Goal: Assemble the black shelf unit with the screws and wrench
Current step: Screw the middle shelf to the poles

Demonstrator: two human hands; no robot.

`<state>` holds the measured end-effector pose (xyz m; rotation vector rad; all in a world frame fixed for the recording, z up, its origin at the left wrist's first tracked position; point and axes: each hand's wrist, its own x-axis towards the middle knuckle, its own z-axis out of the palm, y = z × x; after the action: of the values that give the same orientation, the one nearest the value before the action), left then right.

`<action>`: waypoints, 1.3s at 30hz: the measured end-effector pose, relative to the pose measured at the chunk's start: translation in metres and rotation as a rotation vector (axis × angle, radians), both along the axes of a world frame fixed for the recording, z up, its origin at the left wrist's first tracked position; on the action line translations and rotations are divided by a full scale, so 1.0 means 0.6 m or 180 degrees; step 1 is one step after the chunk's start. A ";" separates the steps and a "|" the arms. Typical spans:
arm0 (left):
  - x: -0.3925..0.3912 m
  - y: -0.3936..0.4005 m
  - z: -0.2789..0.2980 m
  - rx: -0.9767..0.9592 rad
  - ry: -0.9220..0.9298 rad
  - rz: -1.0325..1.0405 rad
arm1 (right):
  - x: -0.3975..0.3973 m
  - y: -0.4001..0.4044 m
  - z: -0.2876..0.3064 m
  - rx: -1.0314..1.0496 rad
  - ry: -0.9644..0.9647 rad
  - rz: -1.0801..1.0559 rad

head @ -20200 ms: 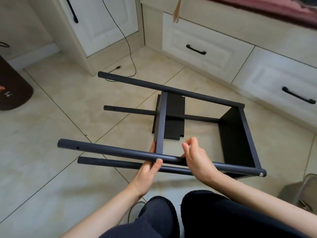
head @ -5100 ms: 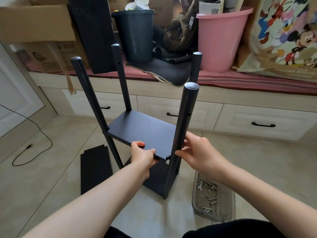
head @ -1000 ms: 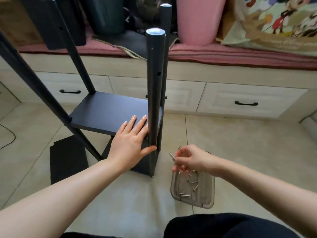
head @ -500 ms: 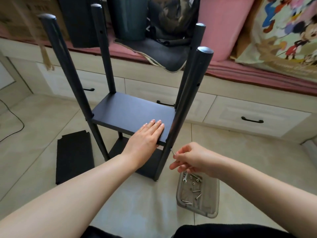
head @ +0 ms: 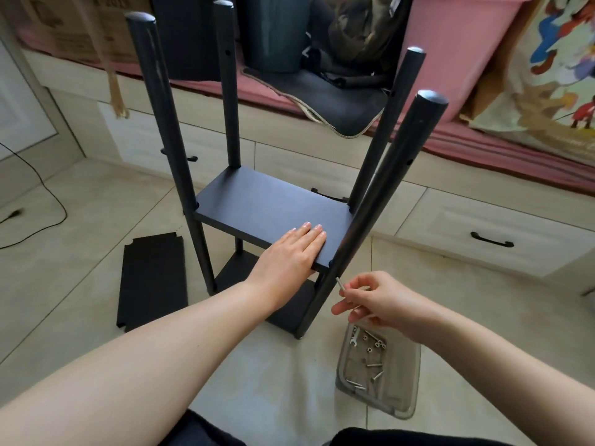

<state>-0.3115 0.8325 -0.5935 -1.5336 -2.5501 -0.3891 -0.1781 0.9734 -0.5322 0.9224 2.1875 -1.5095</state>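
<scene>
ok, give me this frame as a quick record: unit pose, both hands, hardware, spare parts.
unit: black shelf unit upright on the floor, four posts, two panels fitted
left hand: left hand flat, palm down, on the upper panel's near edge
right hand: right hand pinching a screw beside the near-right post
hardware: clear tray on the floor with screws and a small wrench
spare part: loose black panel flat on the floor, left of the unit

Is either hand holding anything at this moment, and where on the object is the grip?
The right hand pinches a screw by its lower end, tip pointing up. The left hand grips nothing; it rests flat on the middle shelf board.
</scene>
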 end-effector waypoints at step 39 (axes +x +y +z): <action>0.000 0.004 0.001 0.0012 -0.0119 0.0068 | -0.004 -0.008 -0.033 -0.0386 0.0744 -0.0946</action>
<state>-0.3118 0.8348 -0.5930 -1.5107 -2.5900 -0.4235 -0.1807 0.9684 -0.5520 1.1192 2.1549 -1.9540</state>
